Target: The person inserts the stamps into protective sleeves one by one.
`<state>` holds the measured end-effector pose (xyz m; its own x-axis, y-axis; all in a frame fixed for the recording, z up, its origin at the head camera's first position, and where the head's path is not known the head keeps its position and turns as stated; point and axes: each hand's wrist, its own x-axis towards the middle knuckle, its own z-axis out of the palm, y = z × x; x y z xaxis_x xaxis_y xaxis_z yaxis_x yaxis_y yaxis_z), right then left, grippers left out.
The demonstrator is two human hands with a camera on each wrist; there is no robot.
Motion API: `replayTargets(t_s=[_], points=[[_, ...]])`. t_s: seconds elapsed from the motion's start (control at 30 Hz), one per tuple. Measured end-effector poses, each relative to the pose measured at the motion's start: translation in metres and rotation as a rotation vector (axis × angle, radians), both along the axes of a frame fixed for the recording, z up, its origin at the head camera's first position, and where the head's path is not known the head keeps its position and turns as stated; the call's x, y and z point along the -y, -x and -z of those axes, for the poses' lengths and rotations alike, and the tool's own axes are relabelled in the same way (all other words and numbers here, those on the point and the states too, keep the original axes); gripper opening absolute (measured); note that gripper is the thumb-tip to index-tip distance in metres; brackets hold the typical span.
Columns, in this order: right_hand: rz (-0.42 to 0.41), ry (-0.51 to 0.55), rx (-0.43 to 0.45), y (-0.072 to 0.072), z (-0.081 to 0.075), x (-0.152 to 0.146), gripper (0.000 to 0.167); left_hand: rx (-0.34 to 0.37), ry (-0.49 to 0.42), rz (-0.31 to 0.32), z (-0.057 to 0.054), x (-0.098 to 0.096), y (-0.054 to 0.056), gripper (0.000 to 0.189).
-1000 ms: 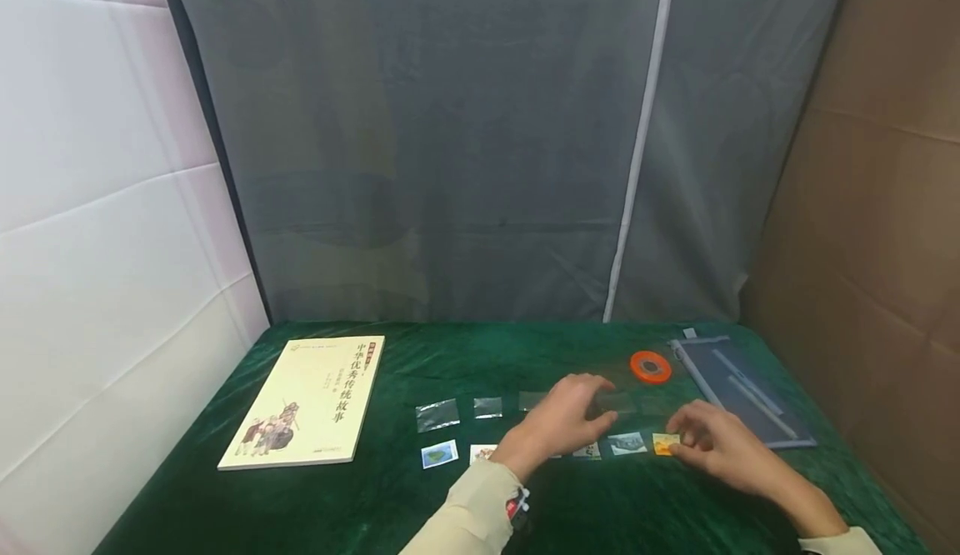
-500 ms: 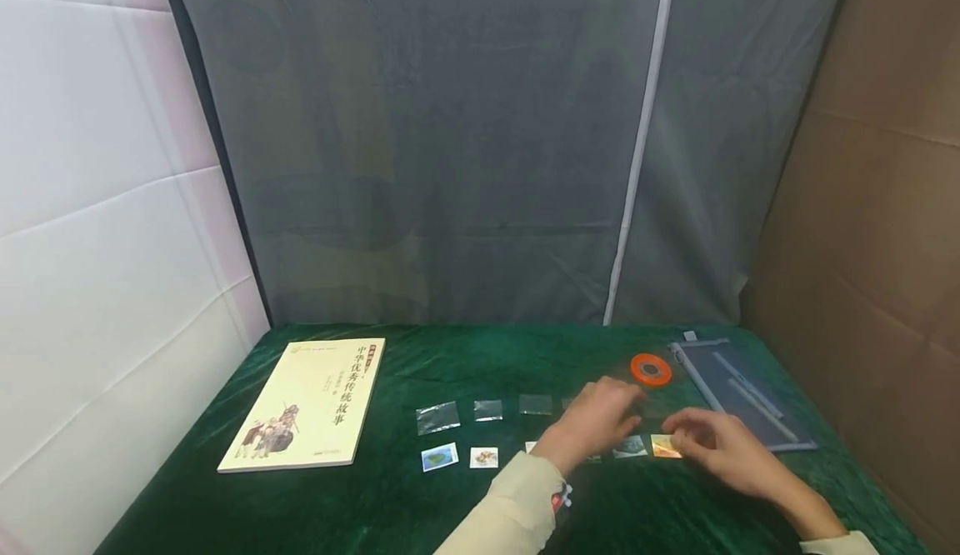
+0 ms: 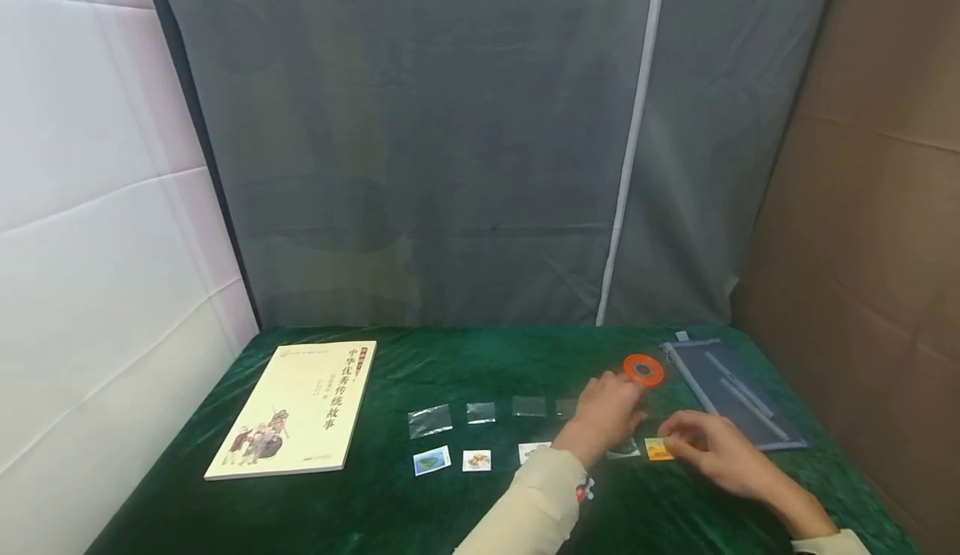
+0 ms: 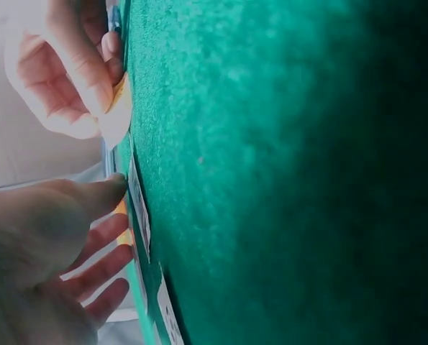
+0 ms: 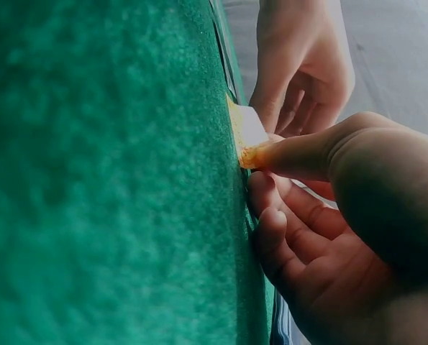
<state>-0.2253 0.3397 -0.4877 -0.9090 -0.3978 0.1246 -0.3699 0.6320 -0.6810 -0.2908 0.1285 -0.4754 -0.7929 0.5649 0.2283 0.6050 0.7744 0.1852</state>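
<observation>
My right hand point(image 3: 716, 455) pinches a small yellow stamp point(image 3: 657, 449) between thumb and fingers. In the right wrist view the stamp's pale back point(image 5: 252, 126) shows, its edge bent up from the cloth. To its left, my left hand point(image 3: 606, 412) hovers low with fingers spread and relaxed, holding nothing I can see. A grey stamp point(image 3: 624, 451) lies between the two hands. Further left are a stamp with a green shape point(image 3: 432, 461), a flowered one point(image 3: 477, 460) and a pale one point(image 3: 532, 451). Small clear plastic sleeves point(image 3: 529, 406) form a row behind; my left hand hides part of it.
A cream book point(image 3: 300, 405) lies at the left of the green cloth point(image 3: 360, 505). An orange disc point(image 3: 631, 366) with a grey centre sits just beyond my left fingers. At the right lies a dark zip pouch point(image 3: 738, 401). Fabric walls enclose the back and sides.
My left hand has moved right, from above the middle stamps toward the orange disc. The right hand stays at the yellow stamp. The head view has shifted slightly.
</observation>
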Motion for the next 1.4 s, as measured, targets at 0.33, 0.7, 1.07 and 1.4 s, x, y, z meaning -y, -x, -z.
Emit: replayTargets(t_s=[0.33, 0.7, 1.07, 1.4], points=[[0.005, 0.012, -0.006, 0.000, -0.001, 0.002, 0.011, 0.136, -0.112, -0.044, -0.003, -0.003, 0.003, 0.031], [0.011, 0.012, 0.031, 0.006, -0.001, 0.007, 0.014, 0.311, -0.235, -0.068, -0.011, 0.007, 0.009, 0.044], [-0.001, 0.070, 0.066, 0.009, -0.002, 0.010, 0.014, 0.297, -0.478, 0.028, 0.000, 0.030, 0.010, 0.018], [0.005, 0.102, -0.014, 0.005, -0.004, 0.007, 0.007, 0.353, -0.678, 0.021, -0.003, 0.084, 0.007, 0.009]])
